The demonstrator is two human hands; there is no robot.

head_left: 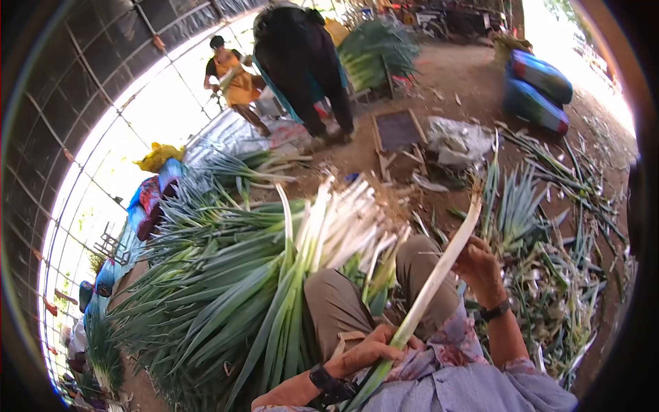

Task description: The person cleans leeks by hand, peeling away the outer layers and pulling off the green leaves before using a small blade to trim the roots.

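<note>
A long leek (436, 280) slants across my lap, its white root end up near the top and its green leaves down at my body. My left hand (374, 349) is wrapped round its lower, greenish part. Beside the upper white part is my right hand (478, 269), fingers bent close to the stalk; whether they touch it is hard to tell. A large pile of leeks (226, 275) lies in front and to the left of my knees, white ends toward the middle and green leaves toward the left.
Leaf scraps (556, 288) cover the ground at right. Ahead are a small framed stool (398, 130), a crumpled white sack (458, 141) and blue bundles (539, 89). One person (298, 62) bends over; another in an orange apron (235, 82) stands behind. More leeks (376, 55) stand behind them.
</note>
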